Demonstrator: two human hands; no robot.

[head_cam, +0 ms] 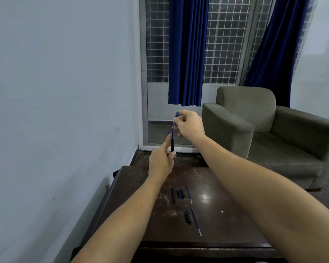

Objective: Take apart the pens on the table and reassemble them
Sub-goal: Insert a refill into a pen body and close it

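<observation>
Presently, catalogued from left to right:

Left hand (pixel 160 161): raised above the far edge of the table (pixel 235 215), fingers closed around the lower end of a black barrel (pixel 172 145). Barrel stands near upright, long axis running up and slightly right.

Refill (pixel 173 130): thin blue rod emerging from the barrel's top, on the same axis, bridging the gap between the two hands.

Right hand (pixel 189 123): above and just right of the left, fingers pinched on a blue end piece (pixel 176 118) at the refill's upper end. Whether this piece is a cap, a tip section or part of the refill cannot be told.

Governing relation: the two hands sit one over the other along the pen's axis, so any separation or seating probably runs along that line, right hand up, left hand down.

Table stock, well below the hands: a long black barrel piece (pixel 173 195); two short dark pieces (pixel 180 193) just beside it; a loose refill (pixel 189 193); nearer the person, a short black piece (pixel 187 216) beside a second loose refill (pixel 196 221). All lie roughly front-to-back, apart from one another.
</observation>
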